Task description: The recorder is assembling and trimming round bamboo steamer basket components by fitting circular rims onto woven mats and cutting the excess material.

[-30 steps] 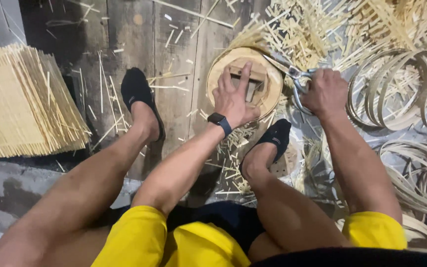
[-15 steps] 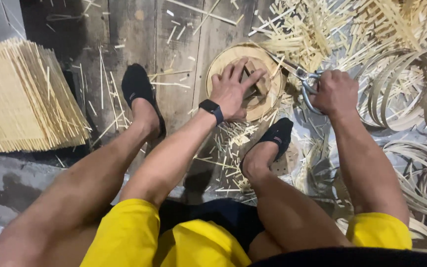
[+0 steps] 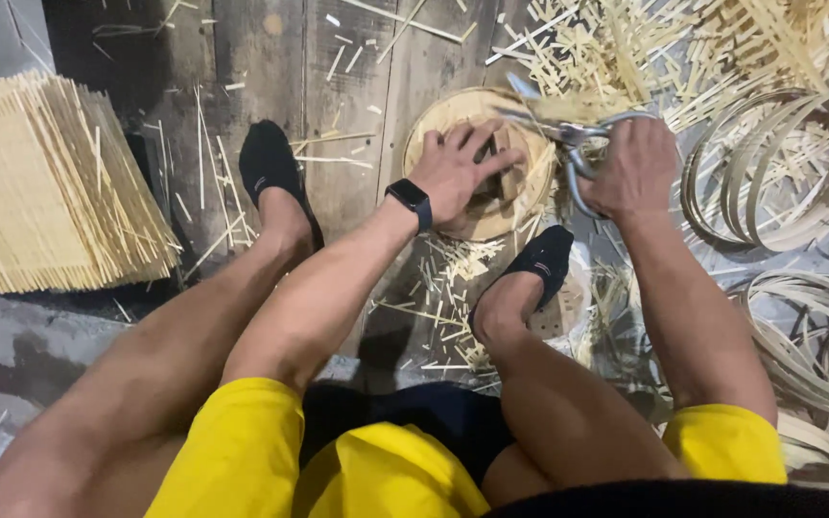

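My left hand (image 3: 460, 171), with a black watch on its wrist, lies flat with spread fingers on a round woven bamboo piece (image 3: 441, 117) on the wooden floor. My right hand (image 3: 631, 168) grips the handles of large metal shears (image 3: 560, 127), whose blades reach left over the round piece's far right edge. My two feet in black shoes rest on either side, the right shoe (image 3: 537, 261) just below the round piece.
A stack of square woven bamboo mats (image 3: 40, 187) lies at the left. Coiled bamboo hoops (image 3: 784, 177) lie at the right, more at the lower right. Cut bamboo slivers (image 3: 616, 48) litter the boards, thickest at the top right.
My right hand has lifted the shears, and their blades now point left over the round piece's rim. My left hand stays pressed on the piece.
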